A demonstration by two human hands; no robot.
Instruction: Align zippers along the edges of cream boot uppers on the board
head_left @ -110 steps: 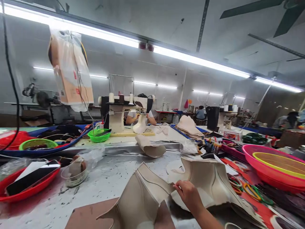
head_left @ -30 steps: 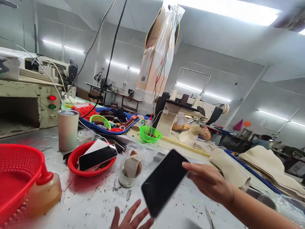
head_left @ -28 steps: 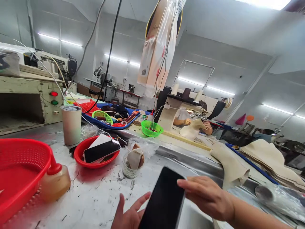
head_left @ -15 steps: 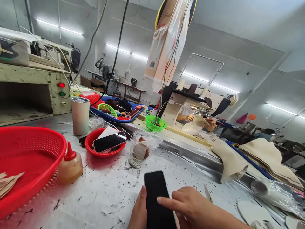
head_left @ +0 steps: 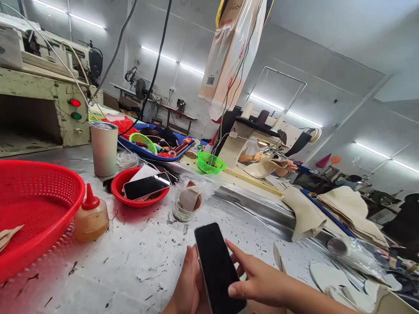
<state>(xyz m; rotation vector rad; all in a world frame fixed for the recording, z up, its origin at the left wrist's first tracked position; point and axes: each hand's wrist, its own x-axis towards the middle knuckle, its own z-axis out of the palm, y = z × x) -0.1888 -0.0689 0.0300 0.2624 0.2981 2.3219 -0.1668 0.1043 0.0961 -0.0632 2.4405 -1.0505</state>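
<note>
A smartphone (head_left: 216, 266) with a dark screen is held upright at the bottom middle, above the white work surface. My left hand (head_left: 189, 279) supports it from the left and beneath, its thumb along the left edge; part of those fingers is behind the phone. My right hand (head_left: 258, 274) grips the right side, with the thumb over the lower screen and the index finger at the upper right edge. Just beyond the phone stands a small clear tub (head_left: 188, 205) with cord and light pieces in it.
On the left are a large red basket (head_left: 70, 203), a glue bottle (head_left: 91, 220), a tumbler (head_left: 104, 150) and a red bowl (head_left: 119, 192) with another phone. Behind, a co-worker's hands (head_left: 257, 157) guide material at a sewing machine (head_left: 234, 146). Cream pieces (head_left: 329, 279) lie right.
My right hand has gone from a pointing finger over the screen to gripping the phone's right edge. The phone has tilted and risen slightly. The whole view has shifted a little.
</note>
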